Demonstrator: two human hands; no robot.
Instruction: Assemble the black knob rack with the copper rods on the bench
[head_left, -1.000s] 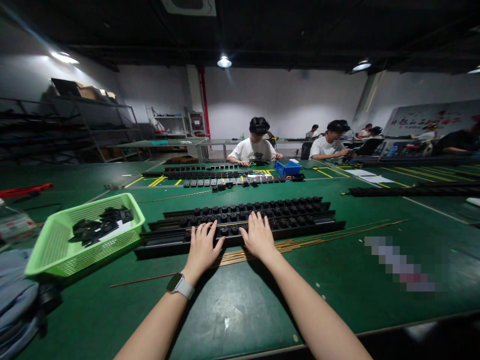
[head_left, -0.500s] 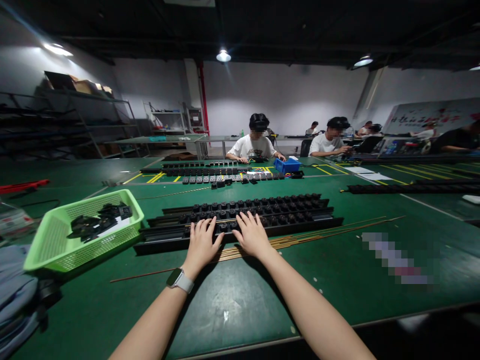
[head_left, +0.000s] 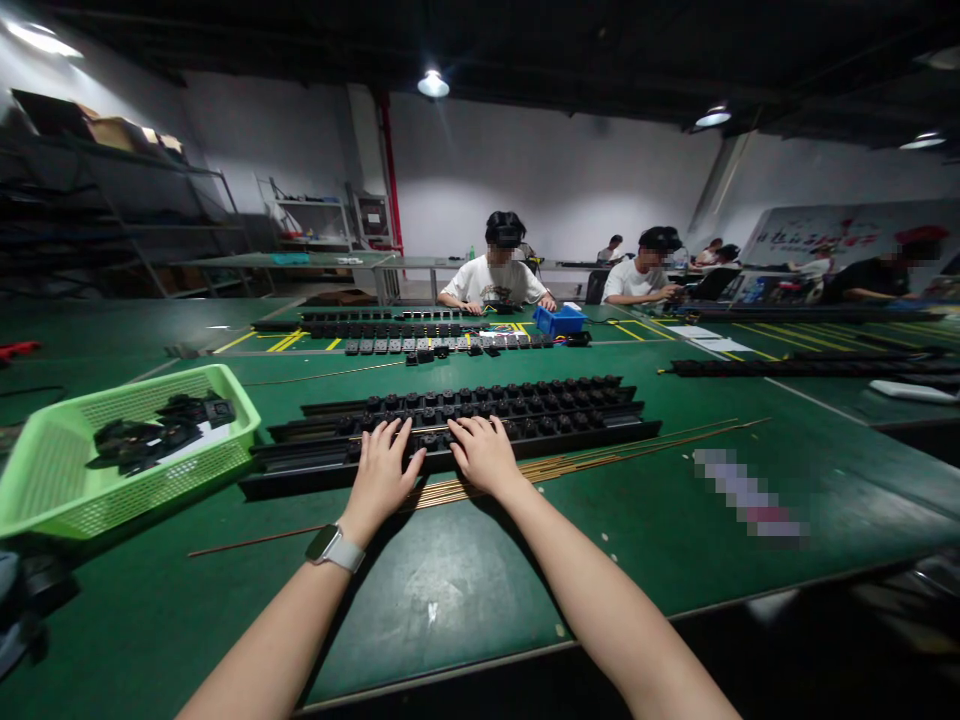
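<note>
Resting flat, grips spread: left hand [head_left: 379, 470], right hand [head_left: 486, 455] on black socket rail [head_left: 577, 428] | looks long, stiff, light | best held near both ends

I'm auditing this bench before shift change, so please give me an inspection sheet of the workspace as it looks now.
Surface: green table, scuffed pale near the front edge.
Job's things: long black strips carrying rows of small black parts lie across it; thin brass rods lie bundled along their near side.
Clutter: green basket at left holds loose black parts; one stray rod lies in front of the strips.
Hands: left hand, watch on its wrist, and right hand rest open, fingers spread on the nearest strip.
Cables: nothing seen.
Surroundings: seated person and second person at the far side, blue bin between them, shelving at left.
</note>
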